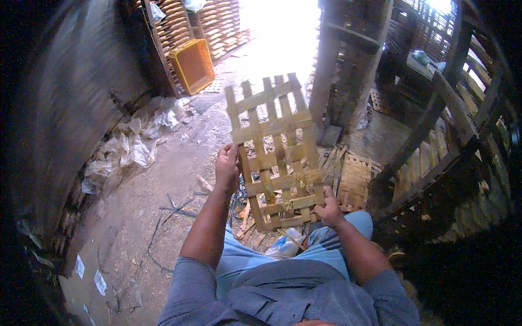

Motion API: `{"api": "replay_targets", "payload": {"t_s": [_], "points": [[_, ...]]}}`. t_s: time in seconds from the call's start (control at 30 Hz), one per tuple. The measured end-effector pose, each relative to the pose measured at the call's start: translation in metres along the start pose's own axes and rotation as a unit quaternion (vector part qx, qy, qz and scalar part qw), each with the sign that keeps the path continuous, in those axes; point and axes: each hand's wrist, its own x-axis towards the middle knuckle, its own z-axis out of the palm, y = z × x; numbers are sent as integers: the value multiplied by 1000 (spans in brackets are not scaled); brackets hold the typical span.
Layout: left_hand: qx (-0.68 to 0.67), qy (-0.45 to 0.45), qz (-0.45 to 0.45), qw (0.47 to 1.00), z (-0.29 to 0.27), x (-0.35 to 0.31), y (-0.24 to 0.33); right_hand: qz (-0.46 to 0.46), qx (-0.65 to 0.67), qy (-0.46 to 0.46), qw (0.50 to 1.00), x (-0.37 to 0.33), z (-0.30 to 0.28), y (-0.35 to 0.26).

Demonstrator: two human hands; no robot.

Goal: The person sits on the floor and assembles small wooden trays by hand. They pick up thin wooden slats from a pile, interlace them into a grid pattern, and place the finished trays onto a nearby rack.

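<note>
A woven bamboo panel (278, 126) of flat, crossed strips is held up in front of me, above my knees. Along its left edge, around mid-height, my left hand (227, 166) is closed on it. My right hand (329, 208) grips the lower right edge. Strip ends stick out loose at the panel's top, and gaps between the strips let the floor show through. The fingers behind the panel are partly hidden.
Crumpled plastic sheeting (128, 148) lies along the left wall. A yellow crate (193, 66) leans by the bright doorway. Another woven panel (354, 182) and loose strips lie at my right, near a slatted wooden frame (429, 171). A plastic bag (284, 244) sits between my legs.
</note>
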Motion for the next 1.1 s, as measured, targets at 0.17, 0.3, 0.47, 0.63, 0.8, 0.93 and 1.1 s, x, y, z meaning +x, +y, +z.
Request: {"api": "replay_targets", "payload": {"t_s": [0.17, 0.3, 0.47, 0.63, 0.8, 0.93, 1.1], "points": [[56, 71, 5, 996, -33, -4, -37, 38, -79, -154, 984, 21, -29, 28], [84, 63, -15, 994, -48, -31, -78, 153, 140, 21, 978, 66, -23, -6], [70, 40, -39, 996, -62, -48, -122, 229, 57, 74, 969, 123, -5, -10], [55, 63, -115, 990, -46, -58, -115, 96, -21, 71, 993, 126, 11, 28], [155, 101, -257, 949, -40, -52, -100, 251, -57, 124, 958, 124, 35, 17], [117, 177, -223, 951, -53, -54, -109, 239, -42, 159, 957, 117, 62, -21], [152, 151, -217, 952, -45, -59, -102, 238, -54, 174, 954, 126, 57, 29]]}}
